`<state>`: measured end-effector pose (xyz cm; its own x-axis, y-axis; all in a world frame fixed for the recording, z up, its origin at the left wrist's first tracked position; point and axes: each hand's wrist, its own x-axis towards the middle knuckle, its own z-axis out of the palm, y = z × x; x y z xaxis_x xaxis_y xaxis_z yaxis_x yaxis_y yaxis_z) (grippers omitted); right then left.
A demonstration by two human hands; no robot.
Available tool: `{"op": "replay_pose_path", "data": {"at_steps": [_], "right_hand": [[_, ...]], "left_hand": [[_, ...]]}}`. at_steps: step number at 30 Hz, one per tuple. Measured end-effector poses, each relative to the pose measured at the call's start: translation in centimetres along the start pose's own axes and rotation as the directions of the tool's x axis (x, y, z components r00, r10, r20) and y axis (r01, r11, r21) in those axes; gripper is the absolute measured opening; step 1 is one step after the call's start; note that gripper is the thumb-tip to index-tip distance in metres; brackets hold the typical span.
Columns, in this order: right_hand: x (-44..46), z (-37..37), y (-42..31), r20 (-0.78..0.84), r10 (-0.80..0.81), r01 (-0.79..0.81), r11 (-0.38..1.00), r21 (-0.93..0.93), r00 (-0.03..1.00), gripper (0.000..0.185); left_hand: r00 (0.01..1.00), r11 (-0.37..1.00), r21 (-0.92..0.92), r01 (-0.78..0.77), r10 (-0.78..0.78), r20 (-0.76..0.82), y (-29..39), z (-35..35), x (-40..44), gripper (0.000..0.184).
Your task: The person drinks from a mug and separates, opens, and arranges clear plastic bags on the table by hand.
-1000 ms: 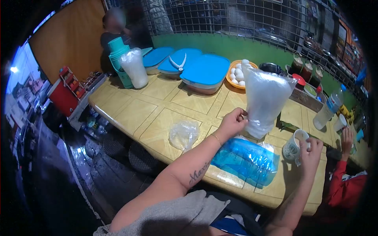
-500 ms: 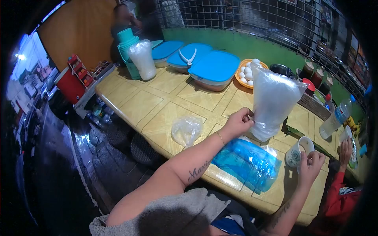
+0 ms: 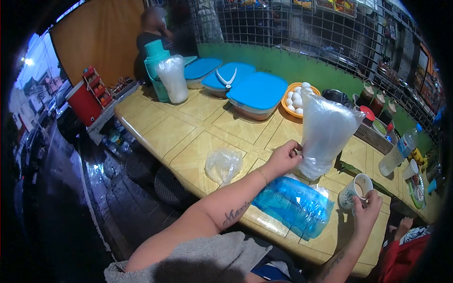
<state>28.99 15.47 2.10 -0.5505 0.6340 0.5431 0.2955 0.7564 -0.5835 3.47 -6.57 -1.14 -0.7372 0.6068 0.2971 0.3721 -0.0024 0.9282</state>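
Note:
My left hand [image 3: 285, 159] reaches across the table with its fingers closed in a pinch at the edge of a tall bundle of clear plastic bags [image 3: 328, 129], which stands upright. Beside the table's right end, my right hand [image 3: 368, 207] grips the rim of a printed paper cup [image 3: 350, 195], tilted slightly, with some light brown contents showing inside. Between my arms lies a flat pack of blue plastic bags [image 3: 297, 205]. A crumpled clear plastic bag [image 3: 224, 166] rests to the left of my left forearm.
Blue-lidded containers [image 3: 257, 92], white tongs [image 3: 227, 78], a bowl of eggs [image 3: 296, 97] and a teal jug [image 3: 158, 61] line the table's back. On the right are a water bottle [image 3: 398, 151], a white cup [image 3: 410, 169] and a person's hand [image 3: 403, 228]. Another person [image 3: 153, 28] is behind.
My right hand has shifted slightly left and down, its fingers now on the cup's near rim. The other person's hand at right has dropped away from the white cup. The view has tilted up a little.

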Motion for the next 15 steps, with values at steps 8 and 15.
{"op": "replay_pose_path", "data": {"at_steps": [8,15], "right_hand": [[-0.2,0.8,2.8,0.01,0.026,-0.027,0.995,0.101,1.0,0.055],[0.3,0.8,3.6,0.144,0.165,-0.187,0.97,0.156,0.976,0.054]], "left_hand": [[0.998,0.99,0.124,0.064,-0.06,-0.034,-0.7,0.6,0.7,0.027],[1.0,1.0,0.005,-0.025,0.025,-0.018,-0.8,0.4,0.3,0.025]]}}
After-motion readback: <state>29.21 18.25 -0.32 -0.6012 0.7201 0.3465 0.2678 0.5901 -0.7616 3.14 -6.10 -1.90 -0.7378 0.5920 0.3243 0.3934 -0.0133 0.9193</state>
